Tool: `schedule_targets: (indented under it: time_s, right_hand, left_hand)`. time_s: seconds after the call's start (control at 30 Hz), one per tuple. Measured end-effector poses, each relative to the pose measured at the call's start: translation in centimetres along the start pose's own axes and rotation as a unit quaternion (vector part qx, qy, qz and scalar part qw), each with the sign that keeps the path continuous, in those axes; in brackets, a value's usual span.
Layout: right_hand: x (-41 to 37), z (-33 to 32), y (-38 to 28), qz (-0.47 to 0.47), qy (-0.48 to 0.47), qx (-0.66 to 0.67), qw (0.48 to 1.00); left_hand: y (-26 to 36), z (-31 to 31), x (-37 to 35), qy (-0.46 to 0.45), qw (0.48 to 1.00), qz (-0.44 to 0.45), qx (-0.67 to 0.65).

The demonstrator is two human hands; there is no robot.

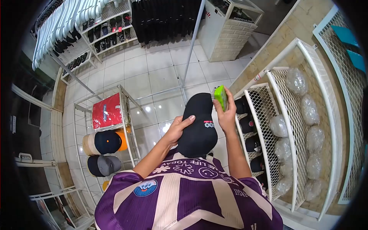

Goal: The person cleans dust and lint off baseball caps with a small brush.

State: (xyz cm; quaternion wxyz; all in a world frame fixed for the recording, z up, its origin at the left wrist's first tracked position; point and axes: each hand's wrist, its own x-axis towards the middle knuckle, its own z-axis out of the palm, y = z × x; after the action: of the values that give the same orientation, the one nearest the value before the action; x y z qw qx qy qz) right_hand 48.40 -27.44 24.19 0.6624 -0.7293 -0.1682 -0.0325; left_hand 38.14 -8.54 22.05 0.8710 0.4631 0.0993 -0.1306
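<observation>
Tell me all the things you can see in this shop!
held cap: one, black, between both hands
green object: one, bright green, against the cap's top
rack caps: several, black, grey, orange, left wire rack
red packet: one, red, top of that rack
shelf caps: several, black, right wire shelf
wrapped bundles: several, clear, far-right shelf
hangers: many, white, top left
shirt: one, purple and cream, bottom
left hand: one, grips held cap
right hand: one, holds green object
</observation>
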Motion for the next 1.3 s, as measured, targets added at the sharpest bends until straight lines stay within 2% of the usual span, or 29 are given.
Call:
schedule_targets:
  time_s: [0.07, 0.13, 0.2, 0.27, 0.33, 0.4, 0.43, 0.47, 0.53, 0.57, 0.63, 0.67, 0.73, 0.8, 0.87, 0.9, 1.0, 1.07, 1.1, 1.13, 1.2, 1.23, 1.27, 1.3]
  right_hand:
    - [-0.6, 0.8, -0.4, -0.068, 0.001, -0.021, 0.997]
    - [-2.1, 1.1, -0.6, -0.115, -0.094, -0.055, 0.987]
    - [-1.9, 0.9, 0.9, -0.088, -0.031, -0.053, 0.994]
    - [0.2, 0.5, 2.1, -0.076, 0.084, -0.027, 0.993]
    - [0.6, 0.3, 1.6, -0.045, 0.108, -0.019, 0.993]
    - [-0.5, 0.4, 0.7, -0.046, 0.032, 0.038, 0.998]
    - [-1.6, 0.8, 0.2, -0.097, -0.018, -0.014, 0.995]
    - [-2.2, 0.7, -0.1, -0.1, -0.074, -0.046, 0.991]
    - [-2.4, 0.9, -0.4, 0.008, -0.029, 0.14, 0.99]
    - [-1.7, 0.8, -0.4, 0.009, -0.031, 0.14, 0.99]
    - [0.2, 0.5, -0.4, -0.008, 0.052, 0.087, 0.995]
    - [0.0, 0.7, -0.4, -0.01, 0.054, 0.089, 0.995]
    - [-1.1, 1.4, -0.5, -0.09, -0.023, -0.004, 0.996]
    - [-2.1, 1.5, -0.7, -0.109, -0.063, -0.049, 0.991]
    - [-1.3, 1.3, -0.2, -0.083, 0.002, 0.066, 0.994]
    - [-0.1, 0.8, 1.3, -0.075, 0.053, 0.015, 0.996]
    - [0.9, 0.9, -0.4, -0.031, 0.064, 0.13, 0.989]
    - [-1.5, 1.2, -1.1, -0.095, -0.03, 0.053, 0.994]
    - [-2.8, 1.2, -1.5, -0.08, -0.078, -0.003, 0.994]
    - [-3.2, 1.3, -1.4, -0.081, -0.087, 0.002, 0.993]
    - [-1.7, 0.7, -2.1, -0.112, -0.015, -0.023, 0.993]
    - [-0.6, 0.6, -1.8, -0.091, 0.02, -0.04, 0.995]
    - [0.0, 0.6, -1.8, -0.039, 0.036, 0.003, 0.999]
    - [-0.2, 0.8, -1.5, -0.055, 0.039, -0.005, 0.998]
  left_hand:
    - [0.3, 0.1, 0.3, 0.044, 0.998, 0.012, -0.048]
    - [1.3, -0.3, 0.5, 0.024, 0.997, 0.042, -0.06]
    - [1.0, -0.6, 0.6, 0.002, 0.998, 0.036, -0.042]
    - [-0.2, -0.5, 0.2, -0.026, 1.0, -0.01, 0.0]
    - [-0.3, -0.1, 0.1, -0.028, 1.0, -0.001, 0.007]
    - [0.6, 0.2, 0.1, 0.035, 0.999, 0.002, -0.018]
    - [1.6, 0.5, 0.0, 0.008, 0.997, 0.049, -0.065]
    - [2.4, 0.2, 0.0, -0.013, 0.997, 0.048, -0.067]
    - [1.2, -0.2, 0.0, 0.022, 1.0, 0.011, -0.003]
    - [0.7, -0.4, -0.1, -0.031, 0.999, -0.001, 0.038]
    - [0.1, 0.3, -0.2, -0.028, 0.999, 0.016, 0.01]
    - [0.1, 0.3, 0.0, -0.021, 0.999, 0.024, -0.001]
    - [1.9, 1.0, -0.3, 0.028, 0.997, 0.039, -0.053]
    - [2.3, 0.1, -0.4, 0.005, 0.997, 0.045, -0.065]
    - [1.4, -0.6, -0.4, -0.018, 1.0, 0.005, 0.017]
    - [0.8, -0.9, -0.6, -0.053, 0.998, -0.01, 0.028]
    - [1.1, 0.8, -1.3, -0.026, 0.999, 0.022, -0.026]
    - [2.6, 1.8, -1.5, 0.026, 0.995, 0.052, -0.087]
    - [2.8, 0.5, -1.2, -0.008, 0.995, 0.047, -0.084]
    - [2.3, 0.1, -1.1, -0.005, 0.995, 0.049, -0.085]
    - [1.1, -0.3, -1.0, -0.016, 0.999, 0.011, -0.029]
    - [0.4, 0.1, -1.0, -0.044, 0.998, 0.01, -0.047]
    - [0.2, 0.3, -1.1, -0.045, 0.998, 0.007, -0.046]
    - [0.2, 0.6, -1.1, -0.017, 0.998, 0.01, -0.063]
